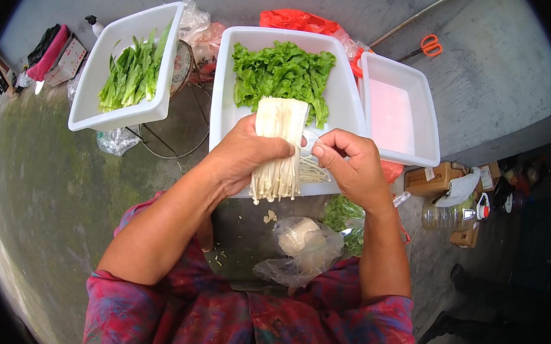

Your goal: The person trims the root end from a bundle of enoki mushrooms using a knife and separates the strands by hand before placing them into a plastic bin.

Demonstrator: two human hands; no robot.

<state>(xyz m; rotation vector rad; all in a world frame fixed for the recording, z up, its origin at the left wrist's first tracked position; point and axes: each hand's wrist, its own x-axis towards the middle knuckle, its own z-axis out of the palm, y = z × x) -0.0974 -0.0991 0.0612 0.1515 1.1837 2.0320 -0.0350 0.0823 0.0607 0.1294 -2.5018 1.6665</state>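
Note:
My left hand [253, 146] grips a bunch of enoki mushrooms [281, 119], its cut base pointing away from me and its small caps towards me. To the right of the bunch, my right hand [349, 158] pinches a thin pale strand, likely a mushroom stem, between thumb and forefinger. Both hands are over the near part of a white plastic tub [345, 88]. Green leaf lettuce [283, 71] lies in the far part of that tub. Loose enoki stems [315, 171] lie in its near right corner, partly hidden by my right hand.
A left white tub [90, 89] holds leafy greens [135, 73] above a wire-framed stool [174, 157]. An empty-looking white tub [430, 121] stands right. Orange-handled scissors [431, 45] lie beyond it. Near my legs are a plastic bag with pale contents [301, 239] and more greens [340, 211].

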